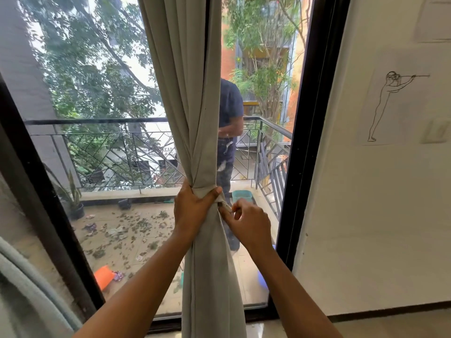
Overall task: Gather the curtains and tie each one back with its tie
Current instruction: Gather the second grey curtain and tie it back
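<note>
I have the left hand wrapped round the pale grey cloth curtain, fingers curled behind the bundle and the thumb laid across its front. It grips at the narrowest point, so the folds above are drawn into one twisted rope and the cloth below hangs loose toward the floor. That hand acts as the clamp: I judge that if it lets go, the gather will spread again.

The right hand sits just beside it, pinching the short end of the matching grey fabric tie between thumb and fingertips. The tie comes out from under the left thumb, right at the waist of the curtain, which is where it has to close. I cannot tell how far round the back it runs, or whether any knot or loop is made yet. My guess is that the tie-off is in hand but not finished.

The bundle hangs in front of the middle of the black-framed window, with the glass exposed on both sides. Outside, a person in dark clothes stands near the black metal balcony railing. More greyish fabric shows at the lower left edge, possibly the other curtain, though I cannot be sure.
</note>
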